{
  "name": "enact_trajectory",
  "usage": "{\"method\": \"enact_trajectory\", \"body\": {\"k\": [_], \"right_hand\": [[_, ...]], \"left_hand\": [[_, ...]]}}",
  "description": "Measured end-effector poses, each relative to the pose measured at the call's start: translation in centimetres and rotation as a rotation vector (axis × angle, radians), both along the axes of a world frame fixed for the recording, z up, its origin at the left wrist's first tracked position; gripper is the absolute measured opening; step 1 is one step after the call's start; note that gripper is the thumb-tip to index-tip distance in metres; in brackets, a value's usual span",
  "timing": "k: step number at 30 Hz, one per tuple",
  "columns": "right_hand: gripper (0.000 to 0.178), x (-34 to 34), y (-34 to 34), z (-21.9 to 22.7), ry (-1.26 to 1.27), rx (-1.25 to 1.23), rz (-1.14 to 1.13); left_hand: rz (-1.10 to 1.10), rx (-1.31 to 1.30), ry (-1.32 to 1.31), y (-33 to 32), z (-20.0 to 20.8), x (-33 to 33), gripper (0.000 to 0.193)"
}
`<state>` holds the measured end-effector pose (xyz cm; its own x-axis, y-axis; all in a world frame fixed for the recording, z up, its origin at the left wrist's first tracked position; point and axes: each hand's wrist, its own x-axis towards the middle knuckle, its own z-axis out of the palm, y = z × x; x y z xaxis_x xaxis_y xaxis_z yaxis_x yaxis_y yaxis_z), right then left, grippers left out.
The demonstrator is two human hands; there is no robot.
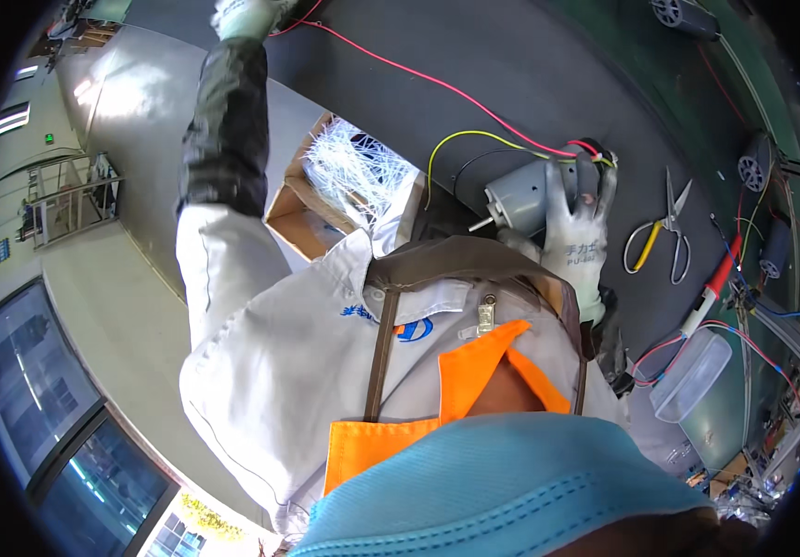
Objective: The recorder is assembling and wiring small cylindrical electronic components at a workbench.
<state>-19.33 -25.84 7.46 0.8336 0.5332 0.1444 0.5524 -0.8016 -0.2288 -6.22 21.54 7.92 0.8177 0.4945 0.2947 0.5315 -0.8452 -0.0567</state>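
Observation:
My right hand [574,237], in a whitish glove, has its fingers wrapped round a grey cylindrical motor [519,200] on the dark work surface. The motor lies on its side, its thin shaft pointing left toward my body. A red wire [437,82], a yellow-green wire [460,136] and a thin black one come from its far end by my fingertips. My left arm stretches far out to the upper left. There my gloved left hand [247,17] is close to the red wire, its fingers cut off by the picture's edge.
Scissors [671,223] with a yellow-wrapped handle lie right of my right hand. Beyond are a red-and-white stick-shaped tool [721,277] and a translucent plastic box [692,376]. More motors [683,14] line the right edge. A cardboard box [296,219] of white strands stands below the table edge.

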Motion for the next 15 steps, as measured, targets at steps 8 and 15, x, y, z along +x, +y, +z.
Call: {"method": "enact_trajectory", "body": {"k": [8, 15], "right_hand": [[0.090, 1.0, 1.9, -2.4, -0.059, 0.003, 0.029], [0.077, 14.8, 3.1, -1.1, -0.108, 0.140, 0.278]], "left_hand": [[-0.112, -0.299, 0.001, 5.2, 1.9, 1.2, 0.095], [-0.153, -0.213, 0.206, 8.2, 5.7, 5.1, 0.096]]}}
